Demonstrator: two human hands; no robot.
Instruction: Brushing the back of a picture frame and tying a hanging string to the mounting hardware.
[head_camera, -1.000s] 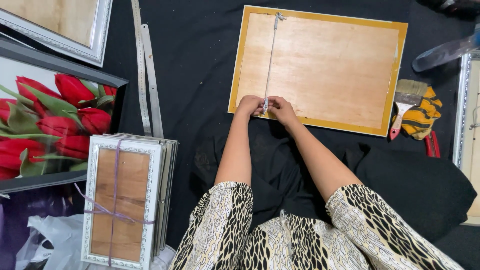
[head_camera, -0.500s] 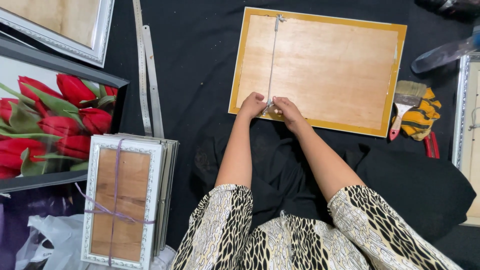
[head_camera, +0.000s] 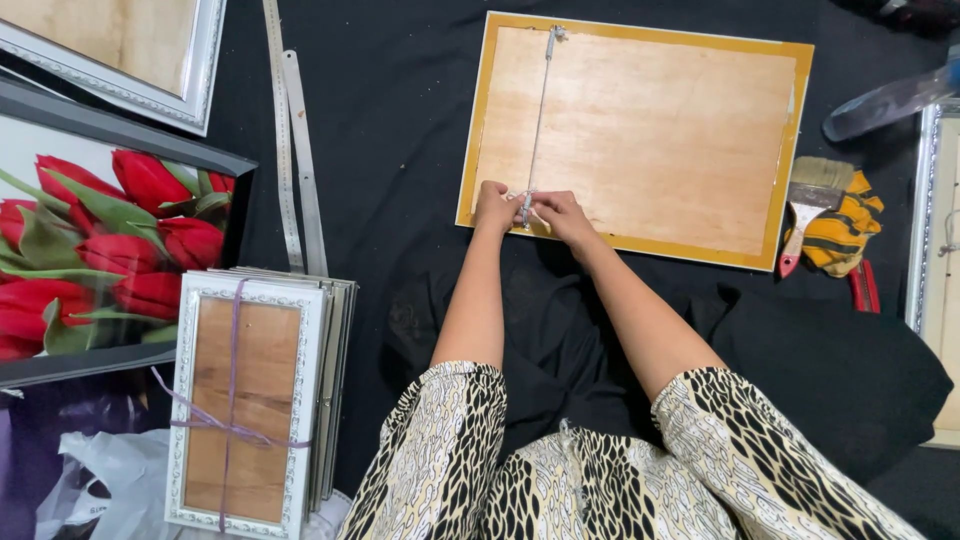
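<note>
The lower end of the hanging wire (head_camera: 538, 110) is pinched by both closed hands (head_camera: 528, 208) on the frame back (head_camera: 660, 130).

Your left hand (head_camera: 495, 205) and right hand (head_camera: 560, 213) met at the near edge of the gold-rimmed picture frame (head_camera: 640, 135), which lay back-up on the black cloth (head_camera: 400, 150), fingers pinching the lower end of its hanging wire (head_camera: 540, 110). A tied stack of frames (head_camera: 245, 400) and a tulip picture (head_camera: 95, 240) lay to your left; a paintbrush (head_camera: 805, 205) lay to your right.
</note>
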